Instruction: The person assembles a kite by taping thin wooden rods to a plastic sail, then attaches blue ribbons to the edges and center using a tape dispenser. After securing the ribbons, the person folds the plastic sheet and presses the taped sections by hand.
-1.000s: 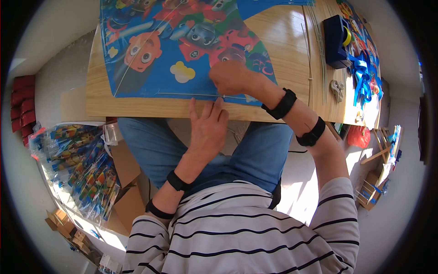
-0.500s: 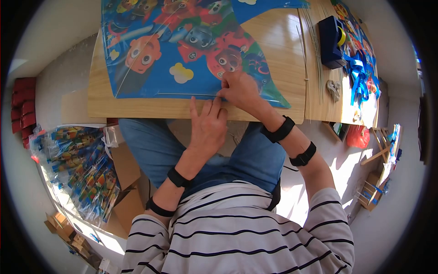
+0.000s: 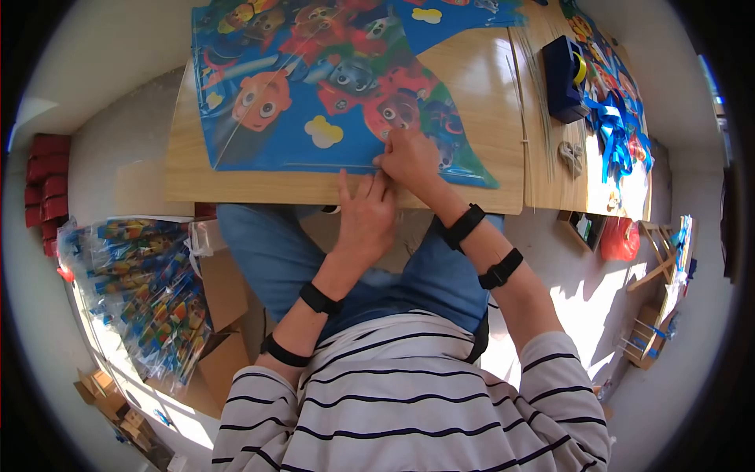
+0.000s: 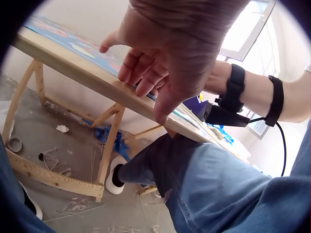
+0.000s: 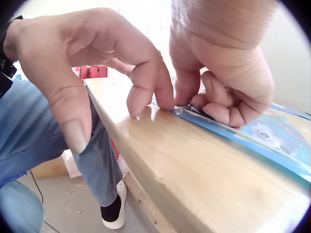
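- At the table (image 3: pixel 259 189) near edge, the left hand (image 3: pixel 366 216) is laid with fingers straight, tips pressing the kite (image 3: pixel 314 86) hem.
- At 1 o'clock of it, the right hand (image 3: pixel 409 157) is curled, pinching that hem.
- The kite is judged thin, light, slippery; it is best held at the hem.
- The rod beneath is barely made out.

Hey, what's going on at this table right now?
A person in a striped top sits at a wooden table working on a cartoon-printed kite. Their left hand presses fingertips on the kite's near edge, by a thin rod, while the right hand pinches that edge beside it. A bundle of thin sticks lies to the right.
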`<state>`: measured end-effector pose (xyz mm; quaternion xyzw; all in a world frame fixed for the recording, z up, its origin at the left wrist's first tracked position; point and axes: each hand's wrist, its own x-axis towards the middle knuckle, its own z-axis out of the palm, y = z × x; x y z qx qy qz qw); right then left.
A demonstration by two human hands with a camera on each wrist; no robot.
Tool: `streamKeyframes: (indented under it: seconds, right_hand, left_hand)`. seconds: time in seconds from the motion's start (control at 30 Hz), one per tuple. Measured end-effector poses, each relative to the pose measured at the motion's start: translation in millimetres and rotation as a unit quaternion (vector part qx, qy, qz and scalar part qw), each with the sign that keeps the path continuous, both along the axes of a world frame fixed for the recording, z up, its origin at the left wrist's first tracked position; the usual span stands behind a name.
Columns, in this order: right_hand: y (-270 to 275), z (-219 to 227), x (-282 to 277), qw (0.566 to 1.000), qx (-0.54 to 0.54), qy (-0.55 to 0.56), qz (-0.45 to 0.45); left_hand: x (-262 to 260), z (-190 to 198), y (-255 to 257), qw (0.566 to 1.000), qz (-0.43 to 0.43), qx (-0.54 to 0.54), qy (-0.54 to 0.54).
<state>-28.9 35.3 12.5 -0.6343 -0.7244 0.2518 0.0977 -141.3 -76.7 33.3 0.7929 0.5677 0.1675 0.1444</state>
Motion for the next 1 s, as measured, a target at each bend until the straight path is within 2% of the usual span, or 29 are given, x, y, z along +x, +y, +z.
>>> streamKeyframes:
  seconds: [0.13, 0.23, 0.3, 0.37, 0.47, 0.57, 0.63, 0.67, 0.8, 0.9, 1.0]
  right_hand:
    - [-7, -1, -7, 0.994, 0.101, -0.002, -0.051]
    - [-28, 14, 12, 0.975, 0.218, 0.027, 0.029]
    - [-48, 19, 31, 0.969, 0.235, -0.035, 0.071]
    - [-68, 1, 49, 0.961, 0.257, -0.004, 0.104]
    - [-100, 13, 55, 0.943, 0.292, -0.049, 0.15]
    - [-102, 8, 55, 0.935, 0.298, -0.072, 0.178]
    - [-99, 6, 55, 0.939, 0.277, -0.079, 0.188]
    - [-97, 5, 54, 0.94, 0.267, -0.083, 0.195]
    - [-99, 5, 61, 0.928, 0.297, -0.038, 0.221]
    - [-110, 65, 71, 0.925, 0.324, 0.007, 0.199]
    - [-111, 135, 91, 0.919, 0.344, 0.049, 0.188]
  left_hand:
    - [0, -4, 3, 1.0, 0.002, 0.012, 0.014]
    - [-4, -6, 2, 1.0, 0.0, 0.006, 0.027]
    - [-5, -5, 0, 1.0, -0.005, 0.01, 0.026]
    - [-6, -4, -2, 0.999, -0.014, 0.02, 0.023]
    - [-5, 7, -9, 0.999, -0.04, 0.008, 0.015]
    - [-9, 9, -22, 0.998, -0.061, -0.005, -0.003]
    - [-24, 20, -28, 0.999, -0.04, 0.005, -0.013]
    - [-35, 27, -31, 0.999, -0.028, 0.011, -0.018]
    - [-106, 42, -49, 0.992, 0.114, 0.044, -0.025]
    - [-187, 24, -70, 0.97, 0.218, 0.102, 0.018]
    - [-229, 15, -91, 0.932, 0.351, 0.074, -0.06]
